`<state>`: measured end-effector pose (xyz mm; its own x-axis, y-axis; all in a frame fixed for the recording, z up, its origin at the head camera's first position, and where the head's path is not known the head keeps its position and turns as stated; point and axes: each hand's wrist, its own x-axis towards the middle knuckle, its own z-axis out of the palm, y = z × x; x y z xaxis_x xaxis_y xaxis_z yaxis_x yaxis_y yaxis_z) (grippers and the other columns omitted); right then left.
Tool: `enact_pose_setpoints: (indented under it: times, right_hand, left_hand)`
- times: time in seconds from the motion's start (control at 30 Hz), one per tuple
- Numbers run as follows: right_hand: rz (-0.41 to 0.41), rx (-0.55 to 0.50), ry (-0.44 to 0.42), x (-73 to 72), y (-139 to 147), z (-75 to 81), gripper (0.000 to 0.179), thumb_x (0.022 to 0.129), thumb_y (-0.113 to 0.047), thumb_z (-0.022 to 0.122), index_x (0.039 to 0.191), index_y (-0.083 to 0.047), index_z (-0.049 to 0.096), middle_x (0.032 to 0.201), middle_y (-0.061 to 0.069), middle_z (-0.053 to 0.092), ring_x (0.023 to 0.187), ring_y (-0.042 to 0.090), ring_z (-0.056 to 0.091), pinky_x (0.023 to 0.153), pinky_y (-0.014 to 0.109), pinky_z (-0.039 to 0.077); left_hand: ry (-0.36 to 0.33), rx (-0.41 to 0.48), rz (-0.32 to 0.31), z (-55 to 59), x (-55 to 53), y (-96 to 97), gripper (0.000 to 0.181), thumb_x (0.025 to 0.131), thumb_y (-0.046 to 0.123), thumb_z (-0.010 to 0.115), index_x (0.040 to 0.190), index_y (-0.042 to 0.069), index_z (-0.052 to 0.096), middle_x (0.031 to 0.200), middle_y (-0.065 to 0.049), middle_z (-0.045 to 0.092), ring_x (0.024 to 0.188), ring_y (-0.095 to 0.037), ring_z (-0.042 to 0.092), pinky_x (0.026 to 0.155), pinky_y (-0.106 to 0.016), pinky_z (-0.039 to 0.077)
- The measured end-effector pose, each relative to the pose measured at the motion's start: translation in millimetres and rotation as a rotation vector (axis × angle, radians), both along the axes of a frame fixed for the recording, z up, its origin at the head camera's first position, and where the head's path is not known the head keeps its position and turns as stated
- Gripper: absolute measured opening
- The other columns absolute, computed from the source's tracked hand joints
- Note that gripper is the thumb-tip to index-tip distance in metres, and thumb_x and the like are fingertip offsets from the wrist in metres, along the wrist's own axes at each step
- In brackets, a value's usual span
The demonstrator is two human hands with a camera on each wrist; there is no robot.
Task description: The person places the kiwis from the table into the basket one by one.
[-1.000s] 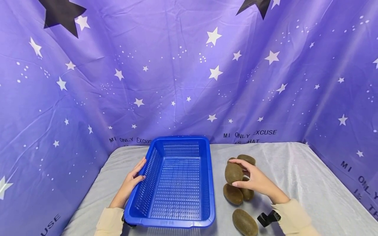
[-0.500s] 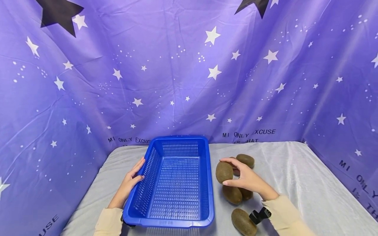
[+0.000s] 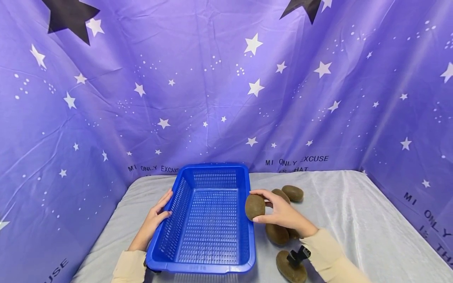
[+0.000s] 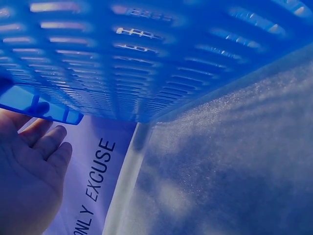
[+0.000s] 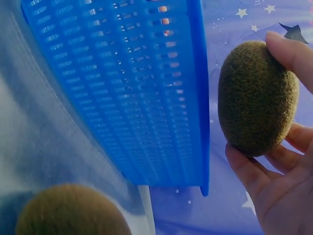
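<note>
My right hand [image 3: 281, 212] grips a brown fuzzy kiwifruit [image 3: 255, 207] between thumb and fingers, at the right rim of a blue plastic basket [image 3: 252, 239]. In the right wrist view, the held kiwifruit [image 5: 257, 98] stands apart from the basket's slotted outer wall [image 5: 122, 88]. On the opposite side, my left hand [image 3: 155, 218] holds the basket's left rim, its thumb over the edge. In the left wrist view, some fingers [image 4: 51, 142] lie under the rim. No fruit shows inside the basket. More kiwifruits [image 3: 277, 234] lie to its right, some partly hidden by the right hand.
A pale grey cloth [image 3: 354, 220] covers the table. One kiwifruit [image 3: 293, 193] lies at the back of the group, and another [image 3: 291, 267] near the front, under the wrist camera [image 3: 299, 255]. Purple star-printed curtains [image 3: 212, 78] enclose the back and sides.
My right hand has carried the kiwifruit leftward from the pile to the basket's right rim, uncovering more of the fruit behind. The left hand and basket have stayed nearly in place.
</note>
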<state>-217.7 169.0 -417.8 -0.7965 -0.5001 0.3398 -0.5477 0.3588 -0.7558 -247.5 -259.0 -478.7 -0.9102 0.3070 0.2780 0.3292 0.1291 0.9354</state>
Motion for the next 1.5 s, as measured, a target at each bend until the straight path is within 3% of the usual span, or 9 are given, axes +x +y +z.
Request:
enact_pose_setpoints:
  times: [0.1, 0.27, 0.9, 1.07, 1.3, 1.5]
  right_hand:
    - [0.005, -0.002, -0.013, -0.8, -6, 0.4, 0.068, 0.076, -0.026, 0.078, 0.134, -0.006, 0.048, 0.133, 0.013, 0.053, 0.117, 0.019, 0.051, 0.096, 0.038, 0.043]
    - [-0.011, 0.011, -0.028, -2.7, -14, 0.2, 0.068, 0.076, -0.030, 0.078, 0.134, -0.010, 0.048, 0.134, 0.007, 0.052, 0.116, 0.019, 0.050, 0.099, 0.042, 0.040]
    - [0.041, 0.017, 0.001, -8.7, -35, -7.2, 0.070, 0.076, -0.032, 0.078, 0.135, -0.012, 0.047, 0.136, 0.008, 0.049, 0.120, 0.023, 0.049, 0.100, 0.037, 0.039]
    - [0.031, 0.019, -0.008, -8.2, -36, -8.6, 0.073, 0.077, -0.032, 0.077, 0.138, -0.009, 0.044, 0.139, 0.009, 0.047, 0.123, 0.026, 0.047, 0.102, 0.039, 0.038]
    - [0.024, -0.001, -0.034, -6.5, -33, -10.5, 0.068, 0.078, -0.019, 0.076, 0.137, -0.006, 0.044, 0.139, 0.012, 0.047, 0.125, 0.029, 0.047, 0.104, 0.042, 0.035]
    - [0.025, -0.006, -0.016, -3.8, -22, -11.7, 0.065, 0.081, -0.023, 0.074, 0.136, -0.004, 0.045, 0.138, 0.011, 0.049, 0.125, 0.028, 0.047, 0.105, 0.039, 0.034]
  left_hand:
    - [0.002, -0.002, 0.004, -0.1, 0.2, 0.0, 0.060, 0.090, 0.000, 0.049, 0.147, 0.003, 0.030, 0.157, -0.015, 0.011, 0.138, -0.005, 0.016, 0.099, -0.009, 0.026]
    - [0.002, -0.001, 0.020, -0.6, 0.3, 0.2, 0.060, 0.089, 0.000, 0.050, 0.146, 0.003, 0.031, 0.157, -0.009, 0.015, 0.135, 0.002, 0.020, 0.099, -0.009, 0.025]
    - [0.008, 0.000, 0.030, -1.8, 1.4, 2.7, 0.062, 0.087, -0.003, 0.049, 0.147, 0.004, 0.031, 0.156, -0.018, 0.012, 0.133, 0.006, 0.023, 0.098, -0.010, 0.027]
    - [0.011, -0.006, 0.024, -0.7, 1.4, 3.5, 0.062, 0.088, -0.003, 0.049, 0.147, 0.004, 0.030, 0.157, -0.017, 0.012, 0.134, 0.004, 0.022, 0.098, -0.010, 0.028]
    - [0.002, -0.004, 0.032, -0.7, 1.1, 4.0, 0.061, 0.089, -0.001, 0.050, 0.147, 0.004, 0.032, 0.156, -0.018, 0.012, 0.135, 0.003, 0.021, 0.097, -0.009, 0.027]
    - [0.013, -0.004, 0.014, -0.9, 1.7, 3.2, 0.060, 0.090, -0.002, 0.048, 0.147, 0.003, 0.029, 0.157, -0.017, 0.012, 0.133, 0.003, 0.023, 0.097, -0.010, 0.029]
